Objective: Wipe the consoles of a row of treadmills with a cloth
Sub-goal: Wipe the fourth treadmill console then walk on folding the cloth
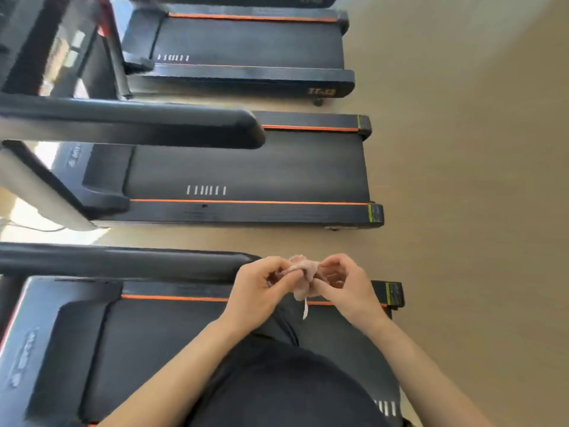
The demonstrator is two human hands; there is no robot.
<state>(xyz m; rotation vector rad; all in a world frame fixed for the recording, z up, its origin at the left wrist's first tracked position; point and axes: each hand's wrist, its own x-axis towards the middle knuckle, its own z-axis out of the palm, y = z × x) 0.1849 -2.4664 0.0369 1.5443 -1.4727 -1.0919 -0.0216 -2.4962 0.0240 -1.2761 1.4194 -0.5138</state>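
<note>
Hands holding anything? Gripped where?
A small crumpled pale-pink cloth, bunched between both hands: left hand pinches its left side, right hand its right side. A white strip dangles free below.

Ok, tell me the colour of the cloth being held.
Pale pink, with a white tag hanging down: the cloth, seen in the head view.

Tan wood-grain floor (462,180) fills the rt side, w/ a bright glare patch (24,214) at far left.

Four treadmills (246,167), one cloth (303,271), two hands: left hand (258,292) and right hand (348,288).
</note>
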